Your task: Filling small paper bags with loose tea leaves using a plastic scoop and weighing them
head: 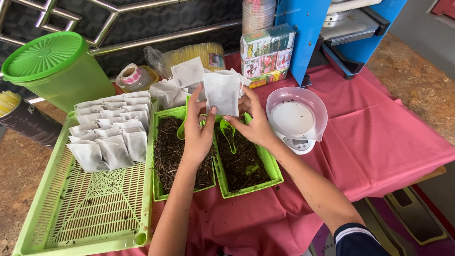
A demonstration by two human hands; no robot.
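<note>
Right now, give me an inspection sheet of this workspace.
Surface: pink tablecloth over a table, dark crumbs near the trays.
Job's things: white filter bag held up in both hands; two green trays of dark loose tea, a green scoop in the right one.
Clutter: green slotted basket with rows of filled bags, green lidded bin, kitchen scale with bowl, stack of small boxes, tape roll.
Grippers: left hand and right hand pinch the bag.
Cables: nothing seen.
Surroundings: blue machine, metal railing, dirt floor.
</note>
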